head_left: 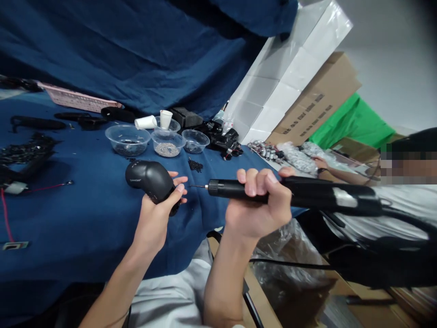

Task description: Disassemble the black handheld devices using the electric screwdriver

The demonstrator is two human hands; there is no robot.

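My left hand grips a black rounded plastic device with a bulbous head and small pale lettering; its exact kind is unclear. The fingertips show past its right side. In my right hand is a black electric screwdriver, held level with the fingers wrapped round its body. Its thin bit points left and ends close to my left fingertips, apart from the device's visible surface. Beyond the hands, a clear bowl holds small metal screws, and a little heap of small black parts lies on the blue cloth.
More clear bowls and white paper cups stand behind. Black parts lie near white boxes. At left are a pink basket and a red wire. A co-worker sits at right, a hand on plastic-wrapped items.
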